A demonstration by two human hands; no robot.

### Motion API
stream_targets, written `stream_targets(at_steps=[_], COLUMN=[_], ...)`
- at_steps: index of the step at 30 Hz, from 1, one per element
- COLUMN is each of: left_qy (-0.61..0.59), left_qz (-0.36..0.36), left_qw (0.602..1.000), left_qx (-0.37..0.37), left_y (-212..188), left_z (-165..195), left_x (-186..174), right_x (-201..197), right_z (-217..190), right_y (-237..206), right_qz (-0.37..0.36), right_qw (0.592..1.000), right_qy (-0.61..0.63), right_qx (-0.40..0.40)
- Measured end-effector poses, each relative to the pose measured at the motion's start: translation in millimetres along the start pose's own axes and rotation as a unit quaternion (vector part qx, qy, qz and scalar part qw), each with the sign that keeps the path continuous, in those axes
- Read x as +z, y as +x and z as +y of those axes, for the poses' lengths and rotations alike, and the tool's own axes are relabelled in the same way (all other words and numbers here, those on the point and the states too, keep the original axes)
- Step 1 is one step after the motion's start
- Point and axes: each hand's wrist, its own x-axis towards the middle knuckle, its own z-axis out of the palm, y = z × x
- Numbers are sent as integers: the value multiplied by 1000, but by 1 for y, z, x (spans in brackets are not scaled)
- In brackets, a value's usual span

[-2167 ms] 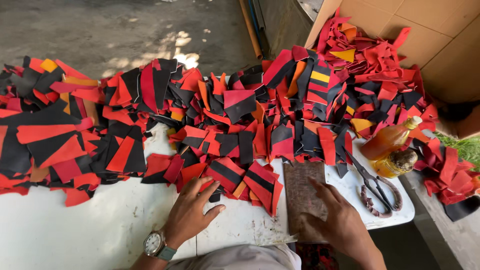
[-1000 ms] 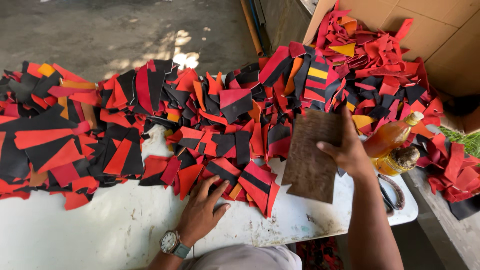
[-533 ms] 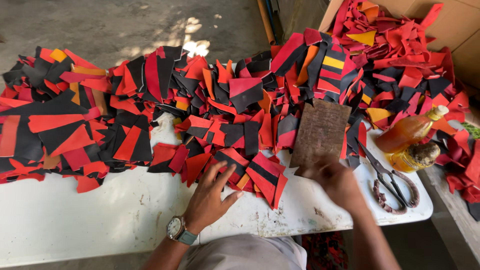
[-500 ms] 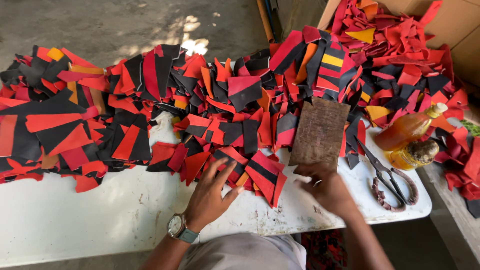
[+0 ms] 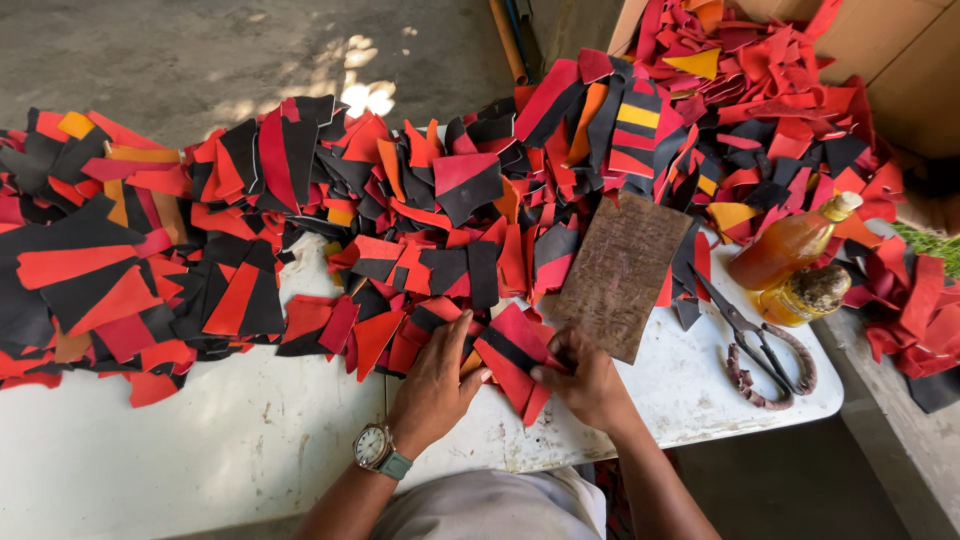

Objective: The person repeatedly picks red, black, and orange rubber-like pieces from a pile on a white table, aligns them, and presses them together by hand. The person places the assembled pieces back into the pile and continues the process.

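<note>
My left hand (image 5: 435,385), with a wristwatch on its wrist, lies flat with spread fingers on red and black leather pieces at the near edge of the pile. My right hand (image 5: 588,378) pinches the edge of a red and black leather piece (image 5: 512,357) beside it. A brown rectangular board (image 5: 623,273) rests just beyond my right hand, leaning on the pile, and no hand is on it. The white table (image 5: 200,450) carries a long heap of red, black and orange leather pieces (image 5: 330,210).
Scissors with wrapped handles (image 5: 762,350) lie at the table's right end. An amber bottle (image 5: 792,250) and a small round jar (image 5: 805,293) lie next to them. A cardboard box (image 5: 880,40) with more scraps stands at the back right. Bare concrete floor lies beyond.
My right hand lifted the brown board, set it down against the pile and let go. It now grips a red and black piece. My left hand stayed on the pieces.
</note>
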Motion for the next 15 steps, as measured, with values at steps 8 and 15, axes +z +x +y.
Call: stream_targets(at_steps=[8,15], left_qy=[-21,-78], left_qz=[-28,24], left_qw=[999,991], left_qx=[-3,109], left_y=[11,85], left_z=[16,77], left_x=[-15,43], right_x=[-101,-135], right_z=[56,71], right_y=[-19,-39], right_qz=[2,95], right_qw=[957,852], right_qy=[289,494], right_qx=[-32,-144])
